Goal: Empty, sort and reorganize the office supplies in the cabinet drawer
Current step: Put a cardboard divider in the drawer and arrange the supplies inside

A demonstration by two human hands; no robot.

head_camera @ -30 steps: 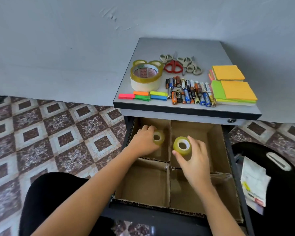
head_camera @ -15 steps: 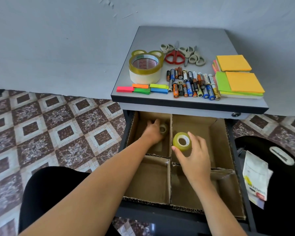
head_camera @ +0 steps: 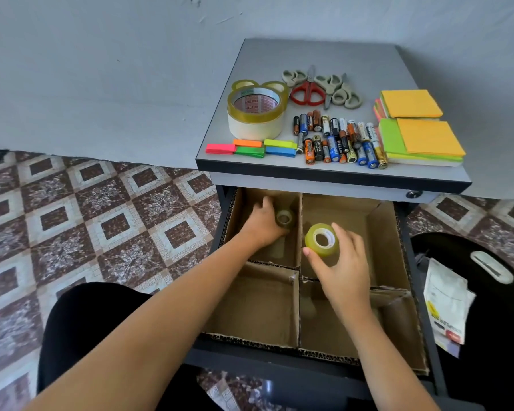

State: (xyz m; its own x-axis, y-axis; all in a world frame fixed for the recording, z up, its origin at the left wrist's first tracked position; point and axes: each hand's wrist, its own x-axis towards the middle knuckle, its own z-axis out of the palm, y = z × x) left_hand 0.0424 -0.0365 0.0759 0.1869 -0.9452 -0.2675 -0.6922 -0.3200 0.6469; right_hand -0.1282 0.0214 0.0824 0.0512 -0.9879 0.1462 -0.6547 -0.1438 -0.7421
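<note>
Two rolls in play, both holes tilted up at us: right hand (head_camera: 343,262) pinches one tape roll (head_camera: 310,241) over the back-right of the drawer's (head_camera: 386,247) four compartments, left hand (head_camera: 261,225) curls round the other roll (head_camera: 289,223) in the back-left one.

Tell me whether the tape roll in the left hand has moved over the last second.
Yes: the roll has gone lower into the back-left compartment, and is now shaded beside the centre divider.

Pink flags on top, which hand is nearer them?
Left. The left hand, holding tape, is in the back-left compartment below the pink flags; the right hand holds another roll farther right.
</note>
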